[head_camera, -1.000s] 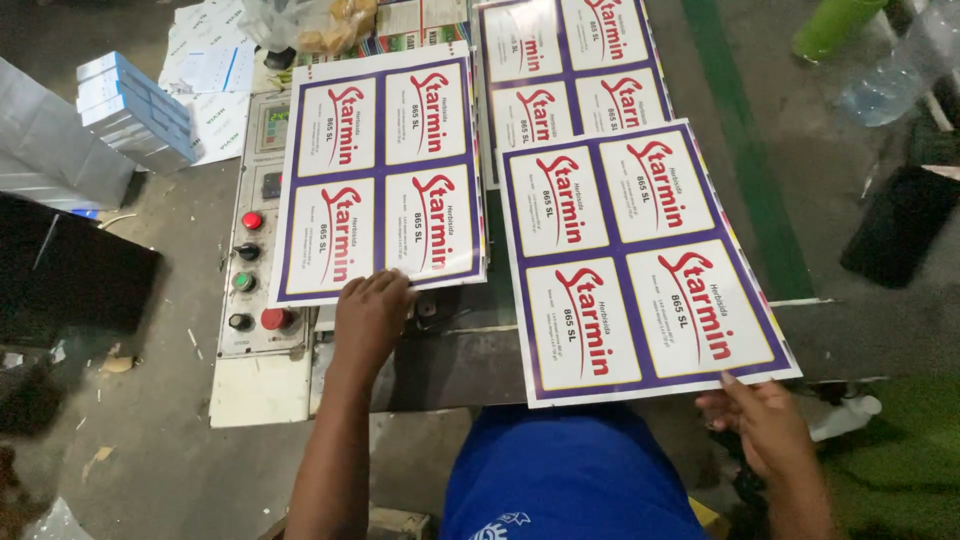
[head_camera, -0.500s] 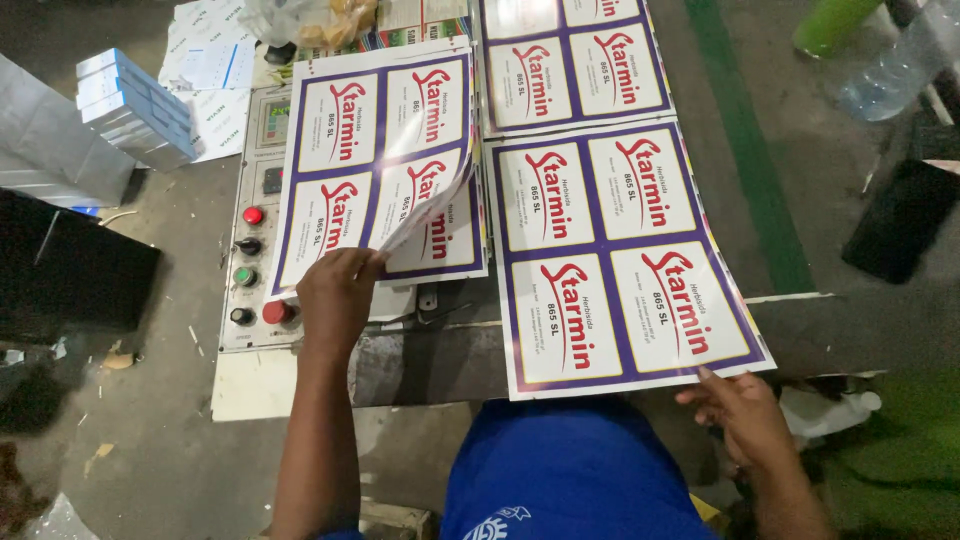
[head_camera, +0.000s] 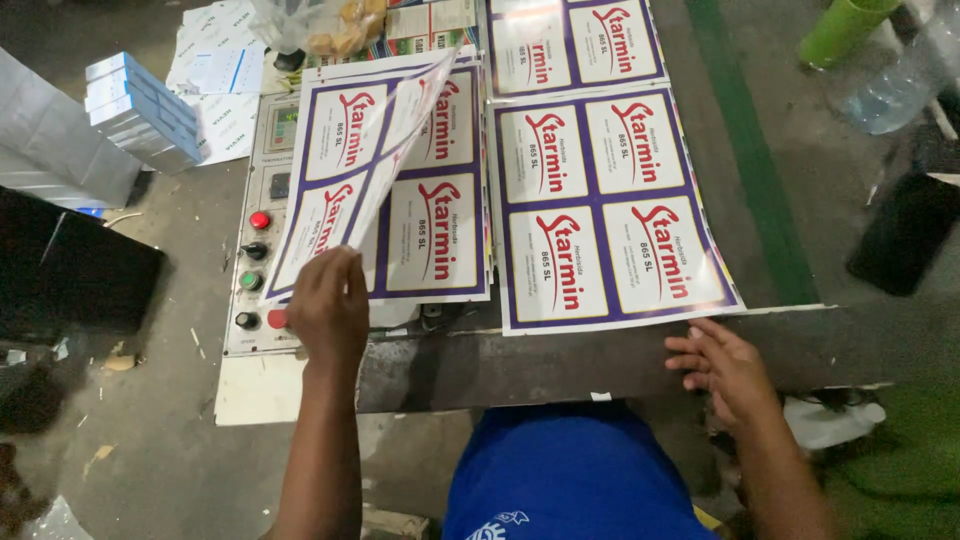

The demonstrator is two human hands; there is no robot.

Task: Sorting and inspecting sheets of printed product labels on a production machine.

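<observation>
My right hand is lying open and holding nothing on the dark metal surface, just below the near edge of the flat printed label sheet. My left hand is closing its grip on the near corner of the top sheet, which is curling up off the stack beside the control panel.

Dusty grey concrete floor, paper scraps lower left. Green painted stripe runs down right of centre. Dark metal tabletop edge mid-frame. Black box at left. Dim, even light.
</observation>
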